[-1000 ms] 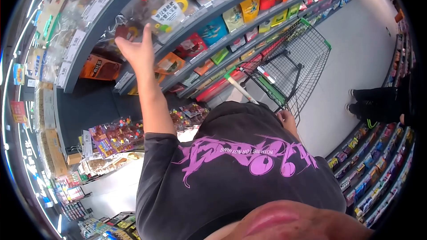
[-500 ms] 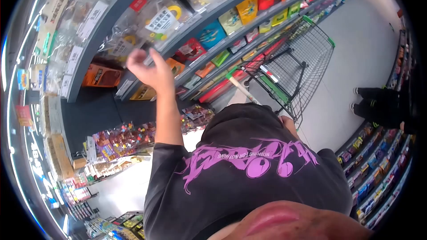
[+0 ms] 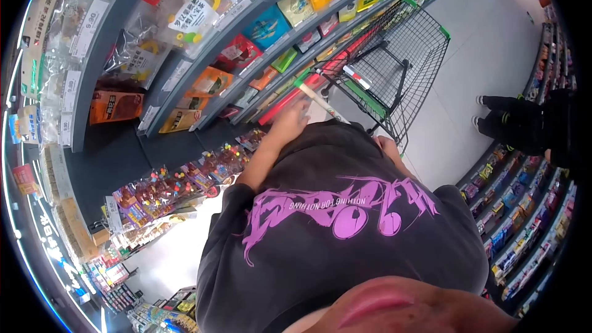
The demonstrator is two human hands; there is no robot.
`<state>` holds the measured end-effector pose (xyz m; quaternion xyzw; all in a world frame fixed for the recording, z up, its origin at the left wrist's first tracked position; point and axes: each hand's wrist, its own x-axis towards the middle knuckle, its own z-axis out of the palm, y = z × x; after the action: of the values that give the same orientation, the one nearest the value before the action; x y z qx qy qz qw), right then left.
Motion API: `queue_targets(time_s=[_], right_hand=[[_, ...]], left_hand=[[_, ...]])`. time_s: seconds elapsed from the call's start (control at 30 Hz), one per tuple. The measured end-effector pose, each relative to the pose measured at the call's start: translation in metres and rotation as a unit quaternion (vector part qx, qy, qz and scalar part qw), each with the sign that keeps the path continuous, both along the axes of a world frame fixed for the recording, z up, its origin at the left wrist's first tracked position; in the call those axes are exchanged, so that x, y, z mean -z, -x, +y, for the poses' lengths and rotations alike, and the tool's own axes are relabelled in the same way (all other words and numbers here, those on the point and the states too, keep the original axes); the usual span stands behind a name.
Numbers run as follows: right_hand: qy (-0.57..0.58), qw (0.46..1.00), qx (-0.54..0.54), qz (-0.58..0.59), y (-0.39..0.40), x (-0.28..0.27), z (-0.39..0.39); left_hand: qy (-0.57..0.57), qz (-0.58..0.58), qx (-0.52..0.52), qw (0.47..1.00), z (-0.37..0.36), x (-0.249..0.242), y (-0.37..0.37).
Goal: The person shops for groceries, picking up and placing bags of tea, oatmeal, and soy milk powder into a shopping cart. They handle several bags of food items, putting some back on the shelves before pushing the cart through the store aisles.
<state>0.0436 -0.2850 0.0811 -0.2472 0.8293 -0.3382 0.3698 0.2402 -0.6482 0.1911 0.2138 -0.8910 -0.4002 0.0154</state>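
My left hand (image 3: pixel 292 121) is low in front of my body, beside the left part of the shopping cart's pale handle (image 3: pixel 324 101). Its fingers are loosely bent and apart, with nothing in them, and a small gap shows between hand and handle. At the right end of the handle, my right hand (image 3: pixel 388 145) is closed round the bar, partly hidden by my dark shirt. The black wire shopping cart (image 3: pixel 404 55) with green corners stands ahead of me, and no goods show in its basket.
Shelves of bagged goods (image 3: pixel 265 28) curve along the left, with a dark lower shelf (image 3: pixel 111 160) and chocolate-coloured packs (image 3: pixel 185 179). Another person (image 3: pixel 518 124) in dark clothes stands at the right, near more shelves (image 3: pixel 524 222).
My left hand has come down from the upper shelf to beside the cart handle. The view has shifted a little, and my right hand stays at the handle.
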Motion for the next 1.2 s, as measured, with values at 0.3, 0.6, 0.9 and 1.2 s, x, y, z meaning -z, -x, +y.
queue_targets(time_s=[0.3, 0.6, 0.9, 1.2], right_hand=[[0.028, 0.999, 0.006, 0.018, -0.002, 0.011, 0.000], [0.013, 1.000, -0.012, 0.023, 0.003, 0.019, 0.001], [0.013, 0.999, -0.012, 0.044, 0.003, 0.025, 0.003], [0.017, 0.998, -0.004, 0.066, 0.006, 0.055, 0.015]], left_hand=[[-0.074, -0.081, -0.047, 0.993, 0.007, 0.034, -0.019], [0.135, 0.154, -0.350, 0.914, -0.029, 0.020, -0.035], [0.218, 0.268, -0.609, 0.714, -0.158, -0.030, -0.090], [0.092, 0.314, -0.577, 0.748, -0.171, -0.015, -0.109]])
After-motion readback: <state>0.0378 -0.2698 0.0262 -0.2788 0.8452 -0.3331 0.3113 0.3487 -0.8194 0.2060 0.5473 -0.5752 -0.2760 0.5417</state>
